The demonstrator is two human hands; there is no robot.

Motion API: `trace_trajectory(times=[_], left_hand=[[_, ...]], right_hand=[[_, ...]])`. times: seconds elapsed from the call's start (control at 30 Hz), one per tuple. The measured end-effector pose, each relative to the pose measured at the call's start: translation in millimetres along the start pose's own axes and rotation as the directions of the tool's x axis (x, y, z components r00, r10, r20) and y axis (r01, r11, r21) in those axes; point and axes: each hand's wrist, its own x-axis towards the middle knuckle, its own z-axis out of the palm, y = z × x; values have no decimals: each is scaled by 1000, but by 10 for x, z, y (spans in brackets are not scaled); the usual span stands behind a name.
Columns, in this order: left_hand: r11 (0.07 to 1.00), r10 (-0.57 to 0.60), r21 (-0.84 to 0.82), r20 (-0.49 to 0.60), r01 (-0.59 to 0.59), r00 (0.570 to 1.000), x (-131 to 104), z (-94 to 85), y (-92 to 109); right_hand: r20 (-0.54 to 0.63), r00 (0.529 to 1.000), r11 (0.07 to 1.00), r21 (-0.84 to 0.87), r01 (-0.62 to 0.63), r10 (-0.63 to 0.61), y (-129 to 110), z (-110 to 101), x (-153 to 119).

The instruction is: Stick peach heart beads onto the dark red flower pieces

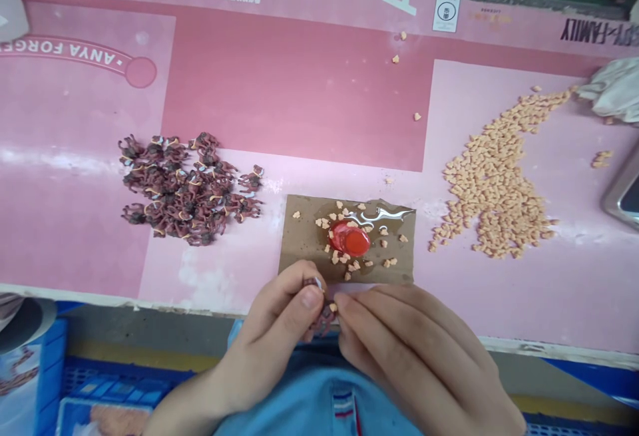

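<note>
Between its thumb and fingers, my left hand (272,329) grips a small brown figurine (324,321) near the table's front edge. My right hand (412,349) is closed in a pinch at a tiny tan piece (333,307), which touches the figurine or lies right against it. Just beyond both hands lies a brown cardboard sheet (299,243) with a red round lid-like dish (357,243), a shiny clear liquid and several scattered tan pieces. To the left is a pile of similar brown figurines (187,200). A large heap of tan pieces (499,190) spreads out at the right.
Pink printed sheeting covers the table (299,90). At the right edge are a pale crumpled cloth (614,90) and a grey-rimmed object (624,190). Blue crates (110,389) stand below the table at the lower left. A few stray tan pieces lie near the back.
</note>
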Motion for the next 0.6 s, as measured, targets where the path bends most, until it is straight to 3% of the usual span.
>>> trace_trajectory(times=[0.07,0.17,0.3,0.4,0.47,0.53,0.57,0.6], left_hand=[[965,180,199,-41,-168,983,-2,8,-2],[813,399,462,0,-354,917,21,6,15],[585,486,662,175,-468,856,76,-65,179],[340,500,775,331,-533,800,247,-209,488],[163,534,852,349,-498,770,534,-350,791],[38,576,930,278,-365,769,978,-514,1152],[13,555,968,202,-251,807,1241,-598,1341],[7,566,990,115,-144,817,1515,-679,1525]], right_hand=[[14,1000,995,-92,26,-24,-55,-42,-15],[-102,992,981,-186,47,-67,-76,-23,-28],[-29,999,994,-100,40,-43,91,-46,-29],[-130,986,988,-102,-118,104,281,-148,-102],[-276,934,963,-80,-257,226,391,-201,-184],[-353,894,950,-45,-310,275,477,-221,-261],[-348,898,952,-44,-301,268,512,-222,-292],[-318,917,960,-56,-273,242,541,-222,-319]])
